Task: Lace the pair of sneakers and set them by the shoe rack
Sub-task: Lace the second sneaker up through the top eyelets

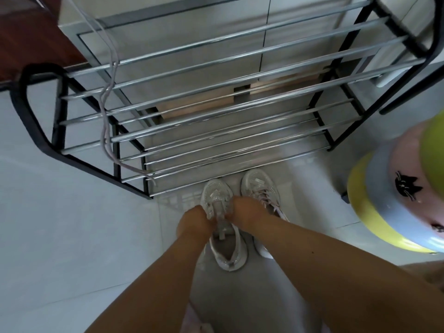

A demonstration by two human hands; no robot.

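Two white sneakers stand side by side on the floor, toes toward the shoe rack (216,131). The left sneaker (224,239) has its tongue pulled up and shows no lace in its eyelets. My left hand (193,222) and my right hand (245,212) both grip this sneaker at its eyelet area, one on each side; the fingers are curled down and partly hidden. The right sneaker (260,188) is laced, and my right forearm covers its heel. A loose pale lace (107,121) hangs over the rack's left bars.
The rack has a black frame and chrome bars and stands against a grey cabinet (168,27). A stack of coloured plastic stools (394,195) stands at the right. A dark wooden door (31,37) is at the upper left. Light floor tiles spread to the left.
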